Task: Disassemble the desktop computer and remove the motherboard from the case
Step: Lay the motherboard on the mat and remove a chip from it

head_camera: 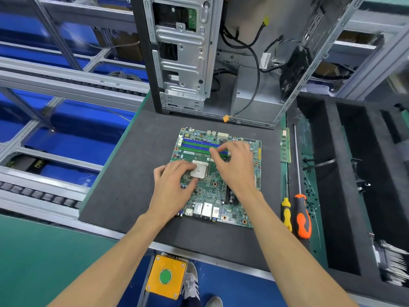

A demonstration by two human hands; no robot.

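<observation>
Motherboard (215, 178): lay flat on the tabletop (124, 173), already outside the case (199, 54).
Left hand (174, 185): fingers pinched the CPU (198, 171).
Right hand (236, 165): fingers curled at the RAM slots (197, 144); hold unclear.
Risk: a tilted lift might bend CPU pins.

Green workbench (44, 251), grey metal racking (73, 72), blue floor (232, 282), perhaps conveyor rollers (39, 196).

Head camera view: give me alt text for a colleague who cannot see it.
A green motherboard lies flat on a dark foam mat, already out of the open computer case standing behind it. The left hand grips the processor, and the right hand hovers by the blue memory slots. Two screwdrivers lie to the right.
</observation>
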